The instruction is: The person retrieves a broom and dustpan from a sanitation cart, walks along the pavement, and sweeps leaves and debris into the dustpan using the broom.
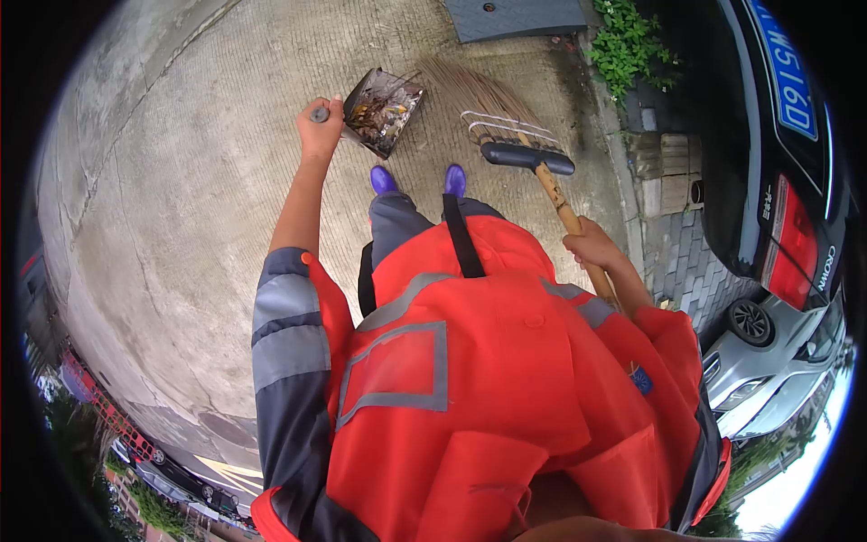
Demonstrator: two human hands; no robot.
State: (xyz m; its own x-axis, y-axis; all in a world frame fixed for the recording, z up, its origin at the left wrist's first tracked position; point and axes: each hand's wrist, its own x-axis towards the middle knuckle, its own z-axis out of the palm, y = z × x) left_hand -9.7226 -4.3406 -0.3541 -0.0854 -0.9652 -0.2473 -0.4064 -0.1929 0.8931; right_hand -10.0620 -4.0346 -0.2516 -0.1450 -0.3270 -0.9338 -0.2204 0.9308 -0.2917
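Observation:
My left hand [320, 134] is closed round the upright handle of a long-handled dustpan, its grey end [319, 115] poking out of the fist. The dustpan [359, 90] is on the ground in front of my feet, its open side facing right. Inside lies a heap of dry leaves and litter [384, 113]. My right hand [591, 244] grips the bamboo stick of a broom [562, 203]. A dark head [528, 158] joins that stick to long thin brown bristles [483, 95], which fan out towards the dustpan, their tips close to its right edge.
Ribbed concrete [199, 172] spreads ahead and left. At the right are a curb, grey paving bricks [686, 257], a dark car [750, 135] and a silver car [768, 361]. Green plants [628, 45] grow beside a grey ramp plate [515, 18]. My purple boots [384, 180] stand behind the dustpan.

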